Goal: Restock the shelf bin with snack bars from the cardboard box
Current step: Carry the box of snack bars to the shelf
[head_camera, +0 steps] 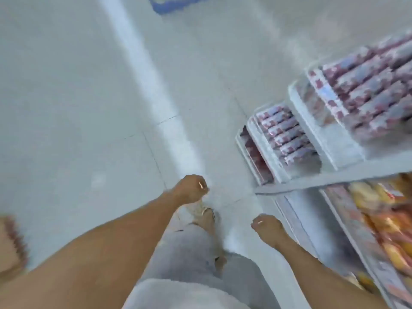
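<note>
**Q:** At the bottom of the view, nearest the camera, what shows?

**A:** A person's pale grey trousers (182, 253) and a light shoe (204, 211), seen from above in a shop aisle. Both bare forearms hang down. The left hand (189, 188) is loosely curled with something small and shiny at one finger, perhaps a ring; blur hides which. The right hand (268, 229) also hangs with fingers loosely curled. Neither appears to hold anything.

**Q:** Where are the snack bars?

**A:** To the right, a white tiered shelf unit (312, 181) rises beside the right hand. Its lower tier holds orange and yellow packets (379, 219). Farther on, a clear plastic shelf bin (287, 139) holds a row of pink-and-blue wrapped snack bars (285, 132), with part of the bin bare toward its near end. A fuller tray of similar bars (374, 94) sits above it. At the left edge is a blurred tan shape (11, 244); I cannot tell whether it is the cardboard box.

**Q:** And beyond?

**A:** Pale grey tiled floor (66, 97) with a bright streak, and a blue crate (176, 3) at the far top edge.

**Q:** Which step is this?

**A:** Likely between loads, with the hands free. The next move calls for finding the box and gripping more bars.
</note>
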A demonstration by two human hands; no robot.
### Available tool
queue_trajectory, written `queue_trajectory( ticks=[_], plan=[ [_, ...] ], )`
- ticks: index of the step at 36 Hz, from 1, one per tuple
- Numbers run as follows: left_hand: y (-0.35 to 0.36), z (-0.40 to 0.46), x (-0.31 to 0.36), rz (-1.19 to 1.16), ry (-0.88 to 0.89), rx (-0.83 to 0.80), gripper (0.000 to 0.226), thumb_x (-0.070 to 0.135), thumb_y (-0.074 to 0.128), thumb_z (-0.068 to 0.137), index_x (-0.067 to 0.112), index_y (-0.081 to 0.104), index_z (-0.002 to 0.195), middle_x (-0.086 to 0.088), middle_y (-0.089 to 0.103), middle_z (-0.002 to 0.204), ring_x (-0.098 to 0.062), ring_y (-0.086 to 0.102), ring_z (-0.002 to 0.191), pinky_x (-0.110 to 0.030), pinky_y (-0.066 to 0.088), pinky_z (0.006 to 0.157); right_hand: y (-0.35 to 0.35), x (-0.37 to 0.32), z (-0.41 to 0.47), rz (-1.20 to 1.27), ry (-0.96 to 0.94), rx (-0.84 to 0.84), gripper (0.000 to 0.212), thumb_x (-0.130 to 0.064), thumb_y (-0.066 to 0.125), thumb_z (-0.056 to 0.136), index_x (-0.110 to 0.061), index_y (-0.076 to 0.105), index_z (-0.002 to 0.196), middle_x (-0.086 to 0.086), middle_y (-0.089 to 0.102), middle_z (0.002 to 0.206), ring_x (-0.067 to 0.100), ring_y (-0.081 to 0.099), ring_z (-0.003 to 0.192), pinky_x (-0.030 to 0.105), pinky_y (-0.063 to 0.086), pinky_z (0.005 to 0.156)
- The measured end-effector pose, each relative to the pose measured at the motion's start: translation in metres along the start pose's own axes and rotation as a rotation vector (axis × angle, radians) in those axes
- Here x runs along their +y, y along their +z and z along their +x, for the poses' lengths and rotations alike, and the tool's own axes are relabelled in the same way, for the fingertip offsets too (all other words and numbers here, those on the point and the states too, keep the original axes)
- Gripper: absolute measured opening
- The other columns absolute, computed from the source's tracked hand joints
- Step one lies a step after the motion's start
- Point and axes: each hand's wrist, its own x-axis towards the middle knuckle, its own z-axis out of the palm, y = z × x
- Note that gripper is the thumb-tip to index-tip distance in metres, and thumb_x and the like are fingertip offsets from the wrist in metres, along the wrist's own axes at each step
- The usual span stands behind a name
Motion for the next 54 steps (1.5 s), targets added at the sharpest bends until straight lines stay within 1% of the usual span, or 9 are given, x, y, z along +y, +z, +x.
queue_trajectory(
  ticks=[5,7,12,17,21,31,41,48,54],
  plan=[
    [-0.063,-0.001,-0.104,-0.224,-0.154,0.089,0.027,0.037,0.059,0.098,0.014,0.068,0.109,-0.007,0.067,0.104,-0.026,0.062,0.102,-0.028,0.047,0.083,-0.032,-0.155,0.042,-0.195,-0.177,0.035,0.016,-0.024,0.067,0.092,-0.015,0.071,0.105,-0.001,0.062,0.093,0.017,0.058,0.091,0.024,0.042,0.081],
    [-0.086,-0.004,-0.14,-0.302,-0.221,0.132,0.028,0.037,0.058,0.099,0.014,0.067,0.112,-0.009,0.065,0.117,-0.027,0.06,0.11,-0.032,0.048,0.092,-0.036,-0.218,0.052,-0.247,-0.266,0.002,0.014,-0.022,0.067,0.092,-0.015,0.071,0.103,-0.001,0.065,0.091,0.019,0.062,0.088,0.025,0.043,0.077],
    [-0.123,-0.032,-0.207,-0.533,-0.347,0.288,0.027,0.037,0.056,0.098,0.016,0.066,0.113,-0.001,0.062,0.114,-0.022,0.057,0.11,-0.033,0.048,0.093,-0.024,-0.345,0.069,-0.488,-0.431,-0.085,0.011,-0.027,0.064,0.093,-0.021,0.068,0.102,0.002,0.07,0.094,0.017,0.063,0.081,0.019,0.041,0.062],
    [-0.127,-0.066,-0.263,-0.825,-0.451,0.415,0.019,0.039,0.06,0.095,0.022,0.065,0.101,0.002,0.065,0.102,-0.022,0.063,0.102,-0.037,0.052,0.094,0.016,-0.449,0.071,-0.644,-0.535,-0.206,0.009,-0.028,0.064,0.094,-0.024,0.068,0.1,0.001,0.071,0.095,0.019,0.069,0.087,0.025,0.046,0.068],
    [-0.12,-0.092,-0.305,-0.947,-0.56,0.48,0.028,0.036,0.057,0.097,0.014,0.066,0.111,-0.001,0.064,0.109,-0.024,0.062,0.108,-0.037,0.051,0.096,0.058,-0.521,0.07,-0.793,-0.622,-0.313,0.008,-0.028,0.063,0.094,-0.023,0.068,0.099,0.001,0.07,0.096,0.021,0.068,0.09,0.025,0.045,0.069],
    [-0.115,-0.151,-0.381,-1.291,-0.853,0.705,0.015,0.04,0.06,0.095,0.025,0.063,0.094,-0.002,0.068,0.111,-0.023,0.064,0.104,-0.034,0.052,0.092,0.17,-0.668,0.084,-1.208,-0.79,-0.498,0.013,-0.024,0.067,0.092,-0.026,0.063,0.08,-0.001,0.068,0.082,0.019,0.065,0.076,0.023,0.044,0.065],
    [-0.116,-0.224,-0.454,-1.615,-1.002,1.014,0.017,0.034,0.058,0.095,0.02,0.068,0.101,0.002,0.071,0.098,-0.017,0.067,0.088,-0.026,0.048,0.065,0.313,-0.779,0.044,-1.57,-0.866,-0.538,0.007,-0.025,0.063,0.089,-0.021,0.069,0.09,0.004,0.073,0.091,0.013,0.06,0.062,0.022,0.045,0.058],
    [-0.071,-0.269,-0.557,-1.75,-1.101,1.107,0.017,0.036,0.059,0.095,0.022,0.067,0.099,0.001,0.07,0.1,-0.017,0.065,0.091,-0.027,0.049,0.072,0.459,-0.823,0.003,-1.721,-0.952,-0.581,0.015,-0.028,0.061,0.094,-0.017,0.069,0.101,0.003,0.068,0.103,0.016,0.061,0.077,0.024,0.046,0.061],
    [-0.059,-0.318,-0.635,-1.803,-1.109,1.033,0.013,0.039,0.061,0.094,0.027,0.065,0.093,0.0,0.071,0.099,-0.019,0.068,0.087,-0.032,0.055,0.08,0.556,-0.87,-0.048,-1.736,-0.977,-0.592,0.016,-0.029,0.061,0.094,-0.017,0.068,0.103,0.004,0.067,0.109,0.014,0.059,0.071,0.023,0.043,0.058]
  ],
)
